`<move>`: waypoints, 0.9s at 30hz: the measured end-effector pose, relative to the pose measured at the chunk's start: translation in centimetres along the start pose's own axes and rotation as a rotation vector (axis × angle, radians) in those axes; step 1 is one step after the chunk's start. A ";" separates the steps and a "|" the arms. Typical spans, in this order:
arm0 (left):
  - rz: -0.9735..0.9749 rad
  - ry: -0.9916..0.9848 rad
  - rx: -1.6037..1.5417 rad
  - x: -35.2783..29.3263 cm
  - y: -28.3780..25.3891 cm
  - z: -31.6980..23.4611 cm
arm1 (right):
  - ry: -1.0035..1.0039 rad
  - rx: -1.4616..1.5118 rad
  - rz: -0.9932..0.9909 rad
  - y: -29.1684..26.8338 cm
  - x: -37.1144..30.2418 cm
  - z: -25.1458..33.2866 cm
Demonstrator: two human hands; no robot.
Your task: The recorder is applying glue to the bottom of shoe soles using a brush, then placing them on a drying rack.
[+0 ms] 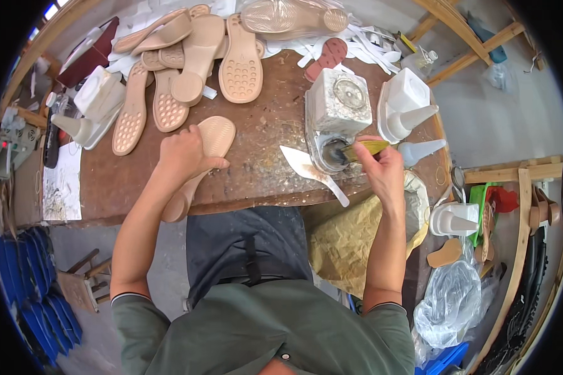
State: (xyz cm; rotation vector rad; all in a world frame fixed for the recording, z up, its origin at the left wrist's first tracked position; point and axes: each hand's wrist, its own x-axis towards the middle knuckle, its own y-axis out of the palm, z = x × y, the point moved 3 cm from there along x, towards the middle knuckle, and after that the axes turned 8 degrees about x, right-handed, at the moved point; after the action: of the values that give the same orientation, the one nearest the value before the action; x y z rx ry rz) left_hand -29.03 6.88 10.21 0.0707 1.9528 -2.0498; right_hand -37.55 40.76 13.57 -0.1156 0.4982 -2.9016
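My left hand (184, 155) is closed around the middle of a beige heeled shoe sole (219, 134) lying near the front edge of the workbench. The sole's rounded toe part points away from me, its heel toward the edge. In my right hand (385, 172) is a brush (374, 147) with a yellow-green handle, gripped between thumb and fingers. Its dark bristles dip into the small round cup of a white, stained glue dispenser (341, 103). Beside that cup lies a flat white piece (303, 164), narrow at one end and smeared brown.
Several beige soles (241, 69) are heaped at the back left. White spouted dispensers stand at the left (97, 103) and right (406, 103). A reddish insole-shaped piece (327, 59) lies behind. A yellow paper-like bag (347, 240) hangs open below the bench's front edge at right.
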 end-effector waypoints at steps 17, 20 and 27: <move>-0.766 0.182 -1.227 -8.5 2.3 -2.6 | -0.051 -0.296 -0.002 -0.1 0.8 0.9; -0.765 0.141 -1.255 -9.4 3.1 -2.8 | 0.006 -0.157 -0.062 -0.2 0.3 1.8; -0.640 0.184 -0.935 -10.8 3.1 -4.1 | 0.027 -0.147 -0.037 -0.7 -0.1 -0.3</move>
State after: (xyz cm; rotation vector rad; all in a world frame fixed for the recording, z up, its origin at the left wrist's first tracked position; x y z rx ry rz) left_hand -18.69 12.82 9.56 -0.6593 3.1320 -1.1846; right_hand -37.60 41.51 13.54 -0.1085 0.7217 -2.9031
